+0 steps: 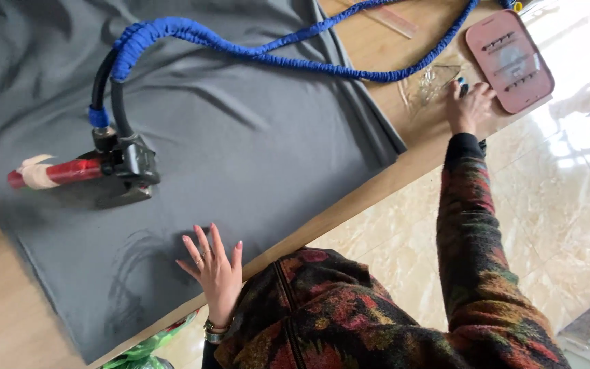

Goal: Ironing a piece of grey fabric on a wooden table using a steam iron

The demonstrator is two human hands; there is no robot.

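Grey cloth (240,137) spread flat over bench (377,184), slightly creased. Iron (121,171) with red handle parked on cloth, blue hose (274,51) looping across. Pink tray (510,61) at far edge. Left hand (216,270) pressed flat on cloth, fingers splayed. Right hand (469,106) near tray, fingers curled on small dark object (463,86), grip unclear.

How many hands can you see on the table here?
2. The left hand lies flat, fingers spread, on the grey fabric sheet at the near table edge. The right hand reaches far right, touching a small dark object beside the pink oblong tray.
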